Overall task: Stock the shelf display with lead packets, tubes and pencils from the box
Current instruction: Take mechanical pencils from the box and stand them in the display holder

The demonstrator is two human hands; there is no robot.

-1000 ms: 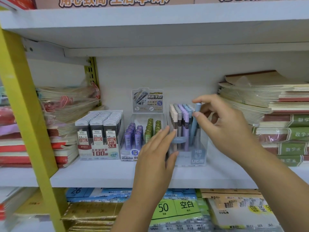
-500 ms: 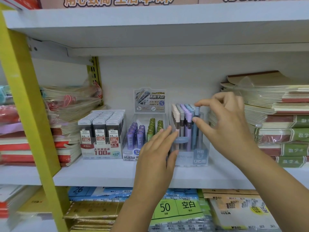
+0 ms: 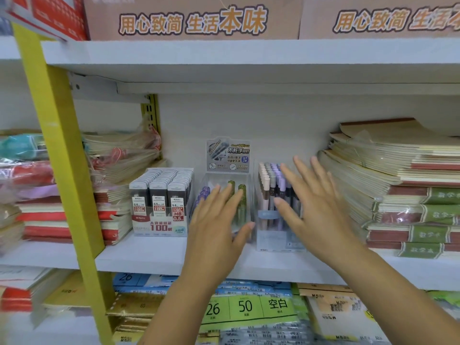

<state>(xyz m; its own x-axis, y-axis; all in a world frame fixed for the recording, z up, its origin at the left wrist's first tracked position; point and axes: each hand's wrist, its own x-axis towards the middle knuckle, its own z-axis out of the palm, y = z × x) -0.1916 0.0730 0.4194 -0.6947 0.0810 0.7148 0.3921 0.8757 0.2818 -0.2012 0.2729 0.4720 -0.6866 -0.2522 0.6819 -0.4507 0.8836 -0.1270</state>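
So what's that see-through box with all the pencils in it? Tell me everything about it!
The pencil box is a clear plastic holder standing upright on the white shelf, just right of the clear tube display. It is packed with upright mechanical pencils in pink, grey and purple, their tops poking out. A pale label sits low on its front. The open right hand hides its right side; whether it touches is unclear.

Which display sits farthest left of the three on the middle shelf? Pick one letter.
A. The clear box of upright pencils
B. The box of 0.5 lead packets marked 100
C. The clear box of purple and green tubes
B: the lead packet box stands left of the tube box, and the pencil box is farthest right, partly behind the open right hand.
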